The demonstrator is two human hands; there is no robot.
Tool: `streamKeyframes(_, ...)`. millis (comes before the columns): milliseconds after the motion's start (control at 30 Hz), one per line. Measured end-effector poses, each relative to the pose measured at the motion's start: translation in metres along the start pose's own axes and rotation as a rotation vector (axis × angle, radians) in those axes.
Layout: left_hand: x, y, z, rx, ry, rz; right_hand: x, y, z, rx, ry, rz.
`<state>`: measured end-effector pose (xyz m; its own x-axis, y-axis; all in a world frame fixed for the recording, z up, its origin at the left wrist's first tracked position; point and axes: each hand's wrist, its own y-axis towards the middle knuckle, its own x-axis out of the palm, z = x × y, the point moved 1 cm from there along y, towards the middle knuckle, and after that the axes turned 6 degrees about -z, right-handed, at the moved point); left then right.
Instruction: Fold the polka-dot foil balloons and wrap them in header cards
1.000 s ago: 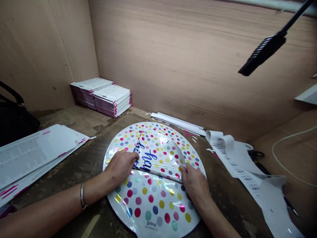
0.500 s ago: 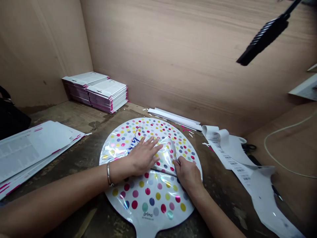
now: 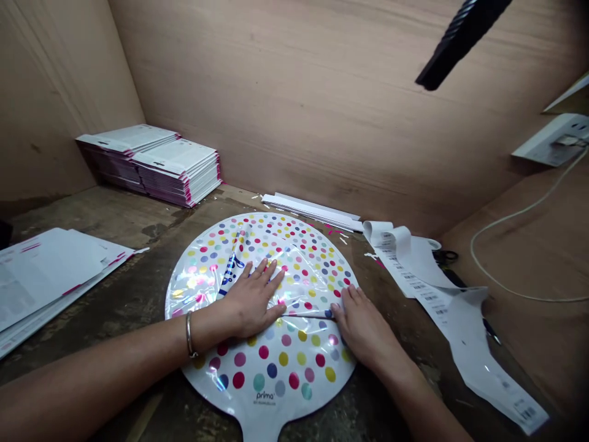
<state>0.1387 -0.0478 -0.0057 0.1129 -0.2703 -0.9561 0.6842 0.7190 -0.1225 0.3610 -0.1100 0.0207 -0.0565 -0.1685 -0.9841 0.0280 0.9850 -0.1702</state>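
A flat, round foil balloon (image 3: 271, 374) with coloured dots lies on the table, its tail toward me and "prima" printed above the tail. Across its middle lies a folded flap of shiny dotted foil (image 3: 301, 288), with part of some blue lettering showing at its left. My left hand (image 3: 251, 301) rests flat on this flap, fingers spread, a bangle on the wrist. At the right end of the fold, my right hand (image 3: 363, 325) presses on the foil, its fingers extended and thumb apart. Under the palms the foil is hidden.
Stacks of white cards with pink edges (image 3: 175, 175) stand at the back left. More printed sheets (image 3: 50, 276) lie at left. White strips (image 3: 313, 212) lie by the back wall. A curling label strip (image 3: 442, 313), scissors (image 3: 445, 256) and a cable (image 3: 488, 276) are at right.
My right hand has gone from gripping the raised edge of the flap to lying on the foil at its right end. The flap is flatter. The camera view has shifted a little.
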Motion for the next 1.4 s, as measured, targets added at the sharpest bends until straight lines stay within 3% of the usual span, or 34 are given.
streamKeyframes(100, -0.001, -0.001, 0.008, -0.02, 0.003, -0.007, -0.008, 0.015, -0.012, -0.192, 0.021, 0.171)
streamKeyframes(200, -0.004, 0.0, 0.001, -0.043, 0.001, -0.025, 0.004, 0.026, -0.041, -0.397, 0.075, 0.102)
streamKeyframes(267, -0.011, 0.002, -0.02, -0.118, 0.005, -0.013, 0.013, 0.03, -0.052, -0.408, 0.085, 0.038)
streamKeyframes(400, -0.036, 0.004, -0.073, -0.399, 0.029, 0.096, 0.018, 0.032, -0.051, -0.365, 0.095, -0.014)
streamKeyframes(467, -0.042, 0.002, -0.08, -0.464, 0.046, 0.154, 0.016, 0.031, -0.048, -0.362, 0.102, -0.016)
streamKeyframes(533, -0.038, -0.005, -0.069, -0.383, 0.065, 0.177, 0.014, 0.03, -0.048, -0.36, 0.106, -0.01)
streamKeyframes(633, -0.02, -0.022, -0.049, -0.149, 0.052, 0.104, 0.014, 0.029, -0.05, -0.349, 0.112, -0.015)
streamKeyframes(700, -0.013, -0.037, -0.051, -0.145, 0.025, 0.047, 0.014, 0.028, -0.052, -0.344, 0.118, -0.031)
streamKeyframes(767, -0.019, -0.049, -0.065, -0.199, -0.009, 0.034, 0.013, 0.027, -0.053, -0.342, 0.128, -0.05)
streamKeyframes(833, -0.035, -0.053, -0.083, -0.273, -0.125, 0.074, 0.012, 0.026, -0.053, -0.342, 0.14, -0.058)
streamKeyframes(900, -0.052, -0.045, -0.096, -0.441, -0.388, 0.115, 0.012, 0.026, -0.052, -0.339, 0.145, -0.059)
streamKeyframes(967, -0.063, -0.027, -0.102, -0.617, -0.653, 0.101, 0.012, 0.027, -0.052, -0.332, 0.144, -0.061)
streamKeyframes(1067, -0.065, 0.008, -0.101, -0.703, -0.817, 0.07, 0.011, 0.027, -0.053, -0.324, 0.144, -0.06)
streamKeyframes(1200, -0.058, 0.034, -0.094, -0.642, -1.02, 0.112, 0.013, 0.022, -0.053, -0.327, 0.166, -0.061)
streamKeyframes(1300, -0.06, 0.029, -0.083, -0.475, -1.18, 0.184, 0.016, 0.022, -0.044, -0.334, 0.244, -0.055)
streamKeyframes(1400, -0.073, 0.019, -0.064, -0.277, -1.278, 0.247, -0.001, 0.041, -0.027, -0.289, 0.401, 0.095)
